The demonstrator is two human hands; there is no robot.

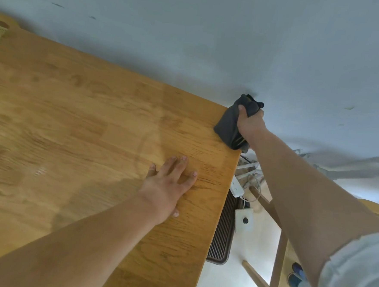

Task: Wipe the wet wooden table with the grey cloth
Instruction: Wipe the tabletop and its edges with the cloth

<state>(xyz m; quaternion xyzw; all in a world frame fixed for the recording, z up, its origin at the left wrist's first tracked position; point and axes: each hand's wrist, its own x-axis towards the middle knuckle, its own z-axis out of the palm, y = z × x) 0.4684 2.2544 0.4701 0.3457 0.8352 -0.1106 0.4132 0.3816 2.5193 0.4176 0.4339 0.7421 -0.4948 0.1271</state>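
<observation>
two arms in view, one person. left hand [169,186]: nails short and plain. left forearm [76,243]: bare from wrist to frame edge. right hand [250,123] and right forearm [303,196]: bare up to a sleeve [359,267]. sleeve is pale grey-white cloth, loose, bunched and creased at the hem, soft folds.

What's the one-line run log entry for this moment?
stage: cloth at far right corner | right hand: grips grey cloth on table edge | left hand: flat on wooden table | surface: faint streaks near left hand
</observation>
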